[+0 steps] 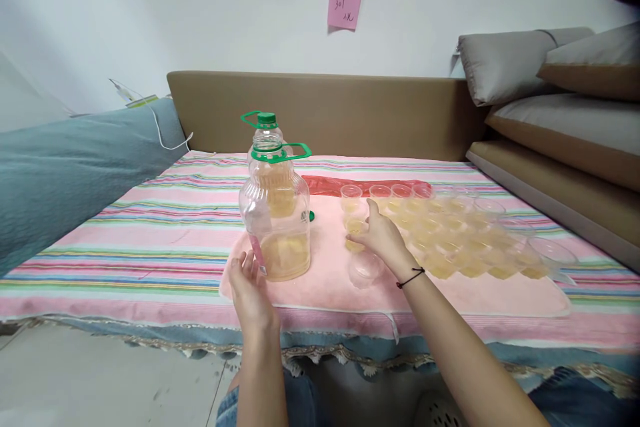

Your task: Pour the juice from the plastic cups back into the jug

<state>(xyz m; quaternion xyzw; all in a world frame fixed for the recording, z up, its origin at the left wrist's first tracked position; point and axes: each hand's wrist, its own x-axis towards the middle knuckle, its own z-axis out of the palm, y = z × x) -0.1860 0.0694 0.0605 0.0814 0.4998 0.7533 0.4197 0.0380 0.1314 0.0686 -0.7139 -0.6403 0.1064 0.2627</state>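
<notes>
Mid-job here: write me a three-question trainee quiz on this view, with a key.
1. True or false: the mouth of the front bottle is covered by a cap.
2. Which of these is nearest to the left hand? (a) the headboard (b) the pink note (c) the front bottle
3. Fill in the blank: the hand beside the cup of yellowish liquid, with a dark bracelet at its wrist, is the person's ____ hand.

Key: 1. False, its mouth is open. 2. c. 3. right.

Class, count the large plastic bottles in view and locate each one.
2: an uncapped bottle near the left hand, and a capped bottle partly hidden behind the first; others could be obscured.
</notes>
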